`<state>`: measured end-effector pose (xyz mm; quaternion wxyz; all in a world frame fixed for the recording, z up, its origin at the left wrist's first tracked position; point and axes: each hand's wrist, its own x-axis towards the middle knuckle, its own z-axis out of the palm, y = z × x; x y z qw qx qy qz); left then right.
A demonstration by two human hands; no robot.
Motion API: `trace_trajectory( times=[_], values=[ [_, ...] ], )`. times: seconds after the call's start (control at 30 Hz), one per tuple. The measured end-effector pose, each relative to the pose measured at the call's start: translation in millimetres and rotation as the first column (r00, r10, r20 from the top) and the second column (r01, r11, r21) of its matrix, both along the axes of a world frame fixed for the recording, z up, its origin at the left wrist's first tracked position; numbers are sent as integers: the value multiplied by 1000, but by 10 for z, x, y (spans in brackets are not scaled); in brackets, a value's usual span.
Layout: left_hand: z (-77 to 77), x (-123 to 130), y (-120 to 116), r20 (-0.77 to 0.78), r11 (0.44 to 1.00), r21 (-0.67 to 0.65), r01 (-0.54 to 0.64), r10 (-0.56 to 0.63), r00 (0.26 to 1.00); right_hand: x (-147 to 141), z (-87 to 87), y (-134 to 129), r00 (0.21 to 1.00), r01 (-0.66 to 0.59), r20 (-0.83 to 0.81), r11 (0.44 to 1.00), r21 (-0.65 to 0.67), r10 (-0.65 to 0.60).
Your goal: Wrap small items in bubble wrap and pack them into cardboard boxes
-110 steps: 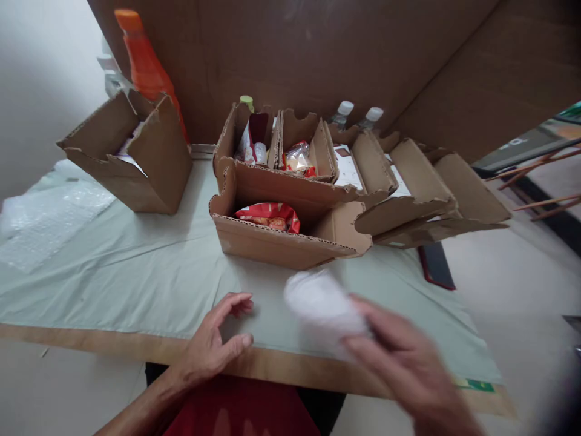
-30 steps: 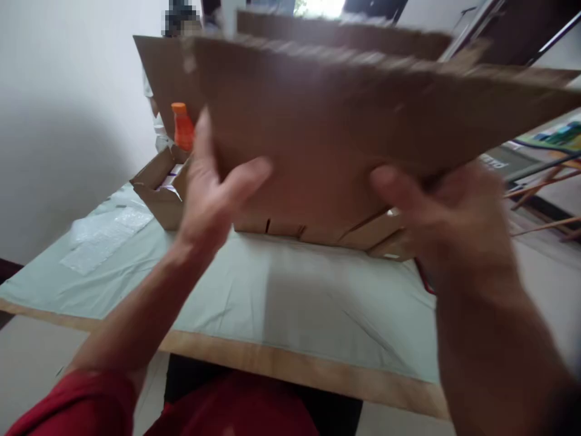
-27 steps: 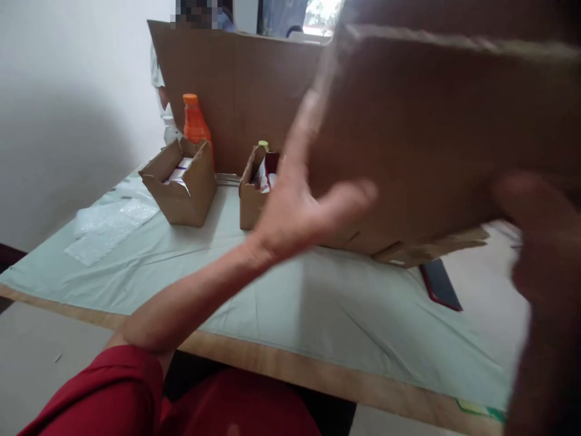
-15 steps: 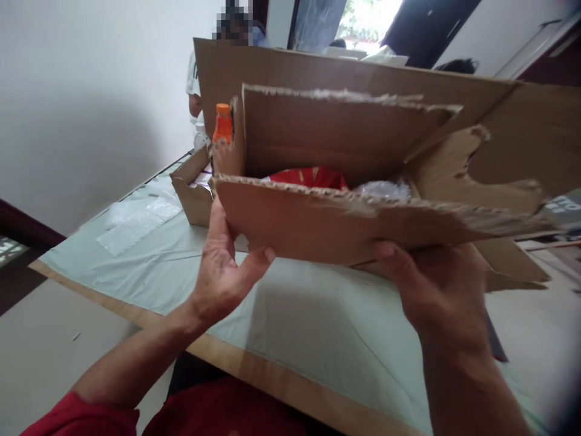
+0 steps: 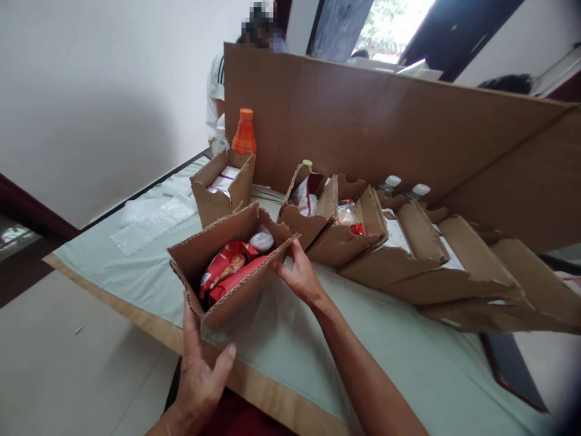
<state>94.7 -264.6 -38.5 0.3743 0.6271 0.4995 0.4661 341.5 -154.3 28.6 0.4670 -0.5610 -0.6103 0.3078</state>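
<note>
A cardboard box (image 5: 240, 306) with an open top is between my two hands, tilted towards me. Inside it lie red snack packets (image 5: 231, 263) and a bundle in clear plastic wrap (image 5: 262, 240). My left hand (image 5: 200, 369) supports the near left corner, fingers along the side and thumb apart. At the right end, my right hand (image 5: 299, 272) grips the wall, with the thumb on the near face. Whether the box's underside touches the table cannot be seen.
Several cardboard bins (image 5: 363, 236) stand in a row at right. A smaller box (image 5: 222, 181) holds white packs, with an orange bottle (image 5: 245, 133) behind it. Bubble wrap (image 5: 149, 221) lies on the cloth-covered table (image 5: 327, 339). A tall cardboard panel (image 5: 363, 115) separates a person (image 5: 215, 91).
The box has moved down and to the left, turning so its contents show. Both hands have travelled with it. The row of bins behind has come into view.
</note>
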Motion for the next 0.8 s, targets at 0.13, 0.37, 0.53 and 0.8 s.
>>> trace_trajectory(
  times=[0.13,0.37,0.53,0.8],
  values=[
    [-47,98,17,25,999,42,-5,3,1000,-112,-111,238,994,106,9,991,86,-108],
    [-6,339,179,-15,990,134,40,-38,999,-349,-233,529,987,147,29,959,244,-159],
    [-25,342,301,-74,984,164,72,-60,995,-295,-441,401,962,273,-35,936,221,-272],
    [-29,593,1180,-166,956,215,198,-164,972,-185,-1033,85,933,360,-54,930,75,-356]
  ],
)
